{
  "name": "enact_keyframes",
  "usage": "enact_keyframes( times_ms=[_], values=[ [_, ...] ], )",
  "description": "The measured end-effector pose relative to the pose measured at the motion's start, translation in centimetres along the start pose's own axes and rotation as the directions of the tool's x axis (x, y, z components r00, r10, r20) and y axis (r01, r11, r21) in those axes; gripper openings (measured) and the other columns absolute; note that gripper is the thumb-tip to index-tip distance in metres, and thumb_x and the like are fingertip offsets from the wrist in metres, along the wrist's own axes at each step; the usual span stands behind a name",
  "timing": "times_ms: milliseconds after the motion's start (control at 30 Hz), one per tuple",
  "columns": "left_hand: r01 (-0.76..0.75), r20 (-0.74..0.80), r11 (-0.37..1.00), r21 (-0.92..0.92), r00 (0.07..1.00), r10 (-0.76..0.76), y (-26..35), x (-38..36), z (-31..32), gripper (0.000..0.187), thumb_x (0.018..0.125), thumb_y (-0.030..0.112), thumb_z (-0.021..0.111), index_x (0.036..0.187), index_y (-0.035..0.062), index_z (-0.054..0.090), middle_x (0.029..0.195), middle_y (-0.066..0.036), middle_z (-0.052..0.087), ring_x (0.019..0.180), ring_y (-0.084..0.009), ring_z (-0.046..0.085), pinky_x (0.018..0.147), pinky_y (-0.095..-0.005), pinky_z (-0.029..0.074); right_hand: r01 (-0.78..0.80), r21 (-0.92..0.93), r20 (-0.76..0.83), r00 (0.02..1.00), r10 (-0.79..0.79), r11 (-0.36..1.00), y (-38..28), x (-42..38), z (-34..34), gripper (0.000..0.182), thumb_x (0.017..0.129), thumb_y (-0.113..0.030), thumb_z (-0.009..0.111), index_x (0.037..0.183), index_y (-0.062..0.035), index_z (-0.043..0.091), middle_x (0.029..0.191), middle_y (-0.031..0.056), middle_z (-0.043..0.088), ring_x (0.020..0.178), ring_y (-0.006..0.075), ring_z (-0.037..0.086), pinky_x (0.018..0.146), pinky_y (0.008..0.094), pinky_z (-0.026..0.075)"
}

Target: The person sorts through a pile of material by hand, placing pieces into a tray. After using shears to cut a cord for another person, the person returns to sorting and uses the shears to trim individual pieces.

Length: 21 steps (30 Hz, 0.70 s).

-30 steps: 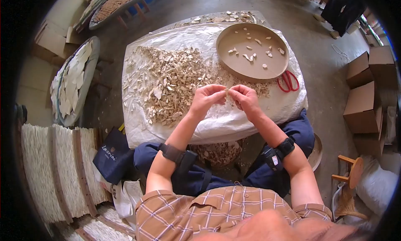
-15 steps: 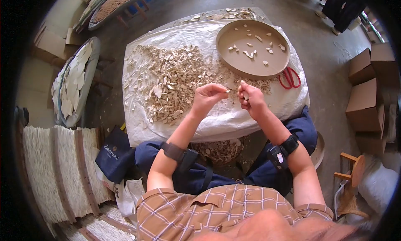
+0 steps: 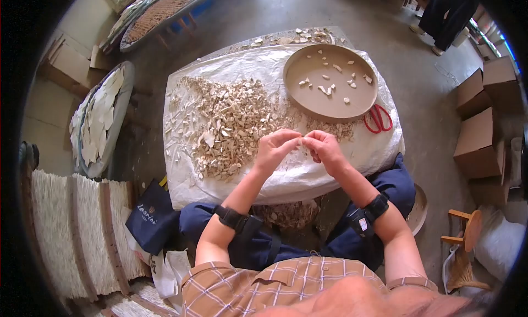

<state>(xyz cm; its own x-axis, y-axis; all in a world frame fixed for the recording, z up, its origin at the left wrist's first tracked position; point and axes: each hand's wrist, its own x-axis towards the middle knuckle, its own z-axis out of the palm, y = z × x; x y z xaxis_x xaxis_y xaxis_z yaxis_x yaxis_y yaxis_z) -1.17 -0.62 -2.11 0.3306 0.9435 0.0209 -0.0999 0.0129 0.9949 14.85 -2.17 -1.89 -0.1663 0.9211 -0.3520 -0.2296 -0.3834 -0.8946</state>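
Note:
My left hand (image 3: 276, 147) and my right hand (image 3: 324, 149) meet fingertip to fingertip above the front part of the white cloth (image 3: 264, 189). Both are closed in a pinch, with a small pale piece (image 3: 300, 141) between them, mostly covered by the fingers. Left of my hands spreads a heap of cream-coloured dried chips (image 3: 231, 124). Beyond my right hand stands a round shallow tan tray (image 3: 330, 109) with several pale pieces scattered inside. Red-handled scissors (image 3: 378, 119) lie beside the tray, at its right.
Cardboard boxes (image 3: 476, 135) and a small wooden stool (image 3: 471, 227) are on the right. Round racks (image 3: 102, 119) with pale sheets stand at the left. A dark blue bag (image 3: 151, 215) is near my left knee. Another person's dark-trousered legs (image 3: 448, 14) show at the upper right.
My right hand has turned and come to my left hand, so their fingertips now meet. The table and its contents appear lower in the view.

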Motion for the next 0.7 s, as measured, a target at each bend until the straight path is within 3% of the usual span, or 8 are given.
enact_keyframes(
  times_ms=[33, 100, 167, 233, 300, 400, 700],
  values=[
    [-0.016, -0.003, 0.997, 0.076, 1.000, 0.016, 0.1, 0.0, 0.0, 0.015, 0.077, 0.002, 0.056, 0.090, -0.0048, 0.060, 0.082, -0.008, 0.060, 0.071, -0.0117, 0.057, 0.063, -0.0226, 0.047, 0.011, -0.038, -0.006, 1.000, -0.011, 0.999, 0.0, 0.0, 0.1, 0.013, 0.078, -0.018, 0.059, 0.074, -0.0061, 0.057, 0.055, -0.0048, 0.046, 0.044, 0.0022, 0.037, 0.037, 0.0177, 0.027],
    [0.083, -0.023, 0.996, 0.031, 0.996, -0.082, -1.2, 0.2, -0.5, 0.015, 0.075, 0.002, 0.059, 0.090, -0.0044, 0.059, 0.080, -0.008, 0.060, 0.070, -0.0121, 0.057, 0.061, -0.0229, 0.047, 0.133, -0.178, -0.027, 0.990, -0.140, 0.975, 1.1, 0.7, 0.0, 0.013, 0.079, -0.019, 0.059, 0.076, -0.0063, 0.058, 0.057, -0.0050, 0.046, 0.045, 0.0024, 0.037, 0.038, 0.0181, 0.028],
    [0.137, -0.052, 0.978, -0.156, 0.988, -0.146, -1.3, 0.3, -0.4, 0.016, 0.074, 0.006, 0.063, 0.087, -0.0033, 0.060, 0.080, -0.007, 0.060, 0.067, -0.0111, 0.056, 0.060, -0.0222, 0.047, -0.019, -0.024, -0.014, 1.000, 0.018, 1.000, 0.4, 0.5, 0.1, 0.014, 0.080, -0.020, 0.058, 0.080, -0.0063, 0.058, 0.059, -0.0045, 0.046, 0.045, 0.0029, 0.037, 0.038, 0.0188, 0.029],
    [0.182, -0.102, 0.951, -0.248, 0.972, -0.213, -0.8, 0.3, 0.0, 0.016, 0.074, 0.004, 0.063, 0.087, -0.0028, 0.058, 0.076, -0.007, 0.059, 0.066, -0.0128, 0.057, 0.061, -0.0234, 0.048, 0.006, 0.003, -0.032, 0.999, -0.006, 1.000, 0.5, 0.4, 0.8, 0.012, 0.081, -0.019, 0.056, 0.083, -0.0065, 0.056, 0.057, -0.0039, 0.046, 0.044, 0.0026, 0.036, 0.037, 0.0178, 0.028],
    [0.167, -0.105, 0.903, -0.395, 0.969, -0.225, -0.9, 0.0, 0.0, 0.013, 0.074, 0.002, 0.063, 0.085, -0.0016, 0.057, 0.074, -0.007, 0.059, 0.067, -0.0151, 0.058, 0.061, -0.0251, 0.049, 0.044, 0.026, 0.056, 0.997, -0.045, 0.999, 0.5, 0.0, 1.1, 0.015, 0.081, -0.020, 0.056, 0.085, -0.0057, 0.056, 0.059, -0.0034, 0.047, 0.043, 0.0028, 0.036, 0.037, 0.0177, 0.029],
    [0.177, -0.044, 0.883, -0.435, 0.975, -0.217, -1.7, -0.4, -0.6, 0.009, 0.078, -0.001, 0.056, 0.087, 0.0011, 0.055, 0.081, -0.010, 0.060, 0.073, -0.0189, 0.061, 0.066, -0.0297, 0.052, 0.085, -0.006, 0.057, 0.995, -0.084, 0.996, 0.8, 0.2, 1.0, 0.015, 0.081, -0.021, 0.056, 0.084, -0.0057, 0.056, 0.059, -0.0031, 0.047, 0.043, 0.0033, 0.038, 0.037, 0.0175, 0.030],
    [0.191, -0.024, 0.866, -0.462, 0.974, -0.227, -1.0, -0.7, -0.5, 0.009, 0.079, -0.001, 0.055, 0.088, 0.0006, 0.055, 0.081, -0.011, 0.061, 0.074, -0.0188, 0.062, 0.064, -0.0287, 0.053, 0.008, 0.123, 0.015, 1.000, -0.010, 0.992, 1.0, 0.3, 1.2, 0.014, 0.080, -0.019, 0.056, 0.083, -0.0061, 0.056, 0.058, -0.0030, 0.045, 0.044, 0.0049, 0.037, 0.039, 0.0197, 0.029]
  ],
)
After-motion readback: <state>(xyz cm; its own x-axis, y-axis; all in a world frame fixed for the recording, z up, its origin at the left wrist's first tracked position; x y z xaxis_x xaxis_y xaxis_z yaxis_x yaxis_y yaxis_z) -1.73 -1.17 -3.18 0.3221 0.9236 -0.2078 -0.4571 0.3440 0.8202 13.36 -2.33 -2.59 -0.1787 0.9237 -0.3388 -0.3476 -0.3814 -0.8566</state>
